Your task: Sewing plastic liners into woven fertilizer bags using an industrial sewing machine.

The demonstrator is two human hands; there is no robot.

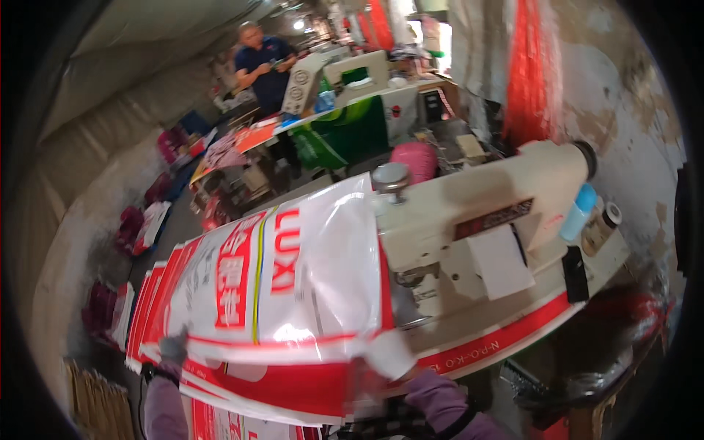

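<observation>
A red and white printed plastic sack (pixel 323 249) lies flat in front of me, on top of several similar sacks whose edges fan out at the left. At its near left corner, my left hand (pixel 174 347) in a grey glove closes on the edge. My right hand (pixel 390 355), in a white glove, is at the near right corner and smeared by motion; its fingers cannot be made out. The sack's far right edge lies next to the needle end of a cream sewing machine (pixel 469 198). More printed sacks (pixel 242 424) hang below, close to my lap.
A blue bottle (pixel 579 213), a thread spool (pixel 611 214) and a black phone-like object (pixel 575 274) sit at the machine's right. Farther off, a person (pixel 264 66) stands by another sewing machine (pixel 302 82). Red thread strands (pixel 532 81) hang by the wall.
</observation>
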